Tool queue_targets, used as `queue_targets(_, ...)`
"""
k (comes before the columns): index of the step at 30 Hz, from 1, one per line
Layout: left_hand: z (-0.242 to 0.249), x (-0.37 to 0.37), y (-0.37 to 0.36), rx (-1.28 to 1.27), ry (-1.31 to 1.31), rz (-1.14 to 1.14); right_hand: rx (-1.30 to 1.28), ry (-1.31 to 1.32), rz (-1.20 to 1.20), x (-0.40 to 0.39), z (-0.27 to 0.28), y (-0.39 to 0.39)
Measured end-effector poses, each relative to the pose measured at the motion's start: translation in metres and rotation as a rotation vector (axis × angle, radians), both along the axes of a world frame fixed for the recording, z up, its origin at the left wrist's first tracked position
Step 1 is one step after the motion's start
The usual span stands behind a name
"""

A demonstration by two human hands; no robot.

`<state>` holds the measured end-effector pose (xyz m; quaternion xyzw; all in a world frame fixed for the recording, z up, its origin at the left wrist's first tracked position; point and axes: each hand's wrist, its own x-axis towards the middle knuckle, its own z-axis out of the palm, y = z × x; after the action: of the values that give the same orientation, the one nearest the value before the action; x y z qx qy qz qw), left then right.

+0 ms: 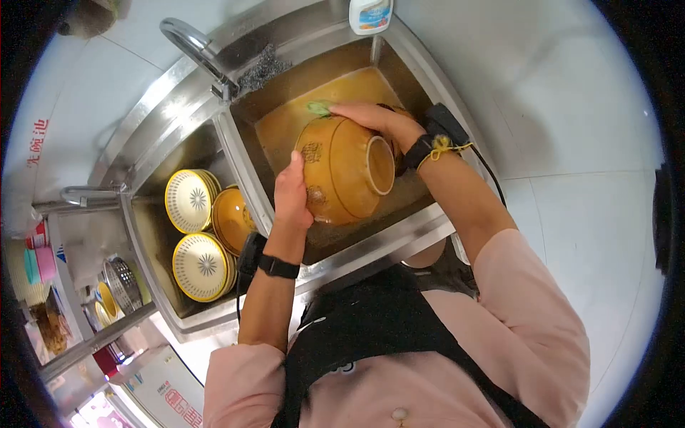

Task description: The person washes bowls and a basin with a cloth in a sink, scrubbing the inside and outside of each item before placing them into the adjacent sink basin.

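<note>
Brown glazed round bowl (341, 171) lies tipped over the steel sink (246, 175), the left hand (291, 194) clamped on it; the right hand (365, 116) touches bowl and green cloth (319, 108), its grip unclear.

A loose pink short-sleeved top (539, 314) under a black apron (364, 314) with light lettering on its front; on each wrist a black strap (279, 267) carrying a black box-shaped device (448, 123) with a black cable (489, 171); a knotted yellow cord bracelet (444, 148) on the right.
</note>
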<state>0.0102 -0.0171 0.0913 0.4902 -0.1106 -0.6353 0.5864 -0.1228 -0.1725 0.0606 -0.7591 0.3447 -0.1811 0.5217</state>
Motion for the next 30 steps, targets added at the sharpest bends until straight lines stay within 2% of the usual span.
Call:
queue_targets(2,0.006,0.005,0.009,-0.074,0.077,0.013,0.832,-0.312,-0.131,-0.013,0.001,0.017)
queue_targets(3,0.003,0.008,0.013,-0.144,0.17,0.057,1.03,-0.415,-0.25,-0.016,-0.014,0.025)
queue_targets(4,-0.001,0.012,0.017,-0.213,0.264,0.102,1.025,-0.412,-0.244,-0.017,-0.013,0.036)
queue_targets(7,-0.01,0.016,0.023,-0.302,0.383,0.166,1.013,-0.626,-0.574,-0.017,-0.02,0.077)
queue_targets(8,-0.008,0.016,0.023,-0.308,0.387,0.164,1.005,-0.626,-0.575,-0.014,-0.024,0.089)
queue_targets(10,-0.005,0.014,0.023,-0.335,0.35,0.211,0.904,-0.655,-0.779,-0.004,-0.027,0.114)
queue_targets(11,-0.001,0.011,0.024,-0.342,0.356,0.21,0.91,-0.674,-0.785,0.003,-0.019,0.129)
queue_targets(13,0.005,0.005,0.024,-0.238,0.047,0.212,0.901,-0.65,-0.836,0.019,-0.023,0.143)
queue_targets(14,0.003,0.002,0.024,-0.241,0.055,0.214,0.899,-0.633,-0.886,0.029,-0.011,0.151)
queue_targets(16,-0.004,-0.005,0.026,-0.192,-0.435,0.005,0.918,-0.64,-0.816,0.031,0.021,0.163)
queue_targets(17,0.004,-0.008,0.03,-0.195,-0.43,0.011,0.941,-0.672,-0.753,0.03,0.037,0.168)
queue_targets(19,0.017,-0.009,0.038,-0.287,-1.608,-0.514,0.959,-0.695,-0.68,0.024,0.042,0.172)
queue_targets(20,0.005,-0.006,0.04,-0.282,-1.605,-0.499,0.947,-0.736,-0.584,0.017,0.037,0.17)
queue_targets(21,-0.017,-0.003,0.041,-0.56,-1.65,-0.498,0.937,-0.778,-0.487,0.011,0.033,0.169)
queue_targets(22,-0.019,0.001,0.043,-0.841,-1.681,-0.495,0.937,-0.772,-0.48,0.01,0.033,0.172)
queue_targets(24,-0.023,0.0,0.048,-0.878,-1.677,-0.52,0.782,-0.685,-0.674,0.009,0.033,0.184)
queue_targets(26,-0.019,-0.002,0.053,-0.926,-1.666,-0.552,0.821,-0.712,-0.705,-0.002,0.0,0.181)
queue_targets(28,-0.016,-0.003,0.055,-0.768,-1.798,-0.788,0.887,-0.556,-0.753,-0.012,-0.01,0.18)
queue_targets(29,-0.014,-0.001,0.055,-0.771,-1.795,-0.79,0.886,-0.556,-0.757,-0.015,-0.011,0.18)
queue_targets(30,-0.012,0.004,0.055,-0.928,-1.82,-0.732,0.878,-0.563,-0.753,-0.019,-0.011,0.18)
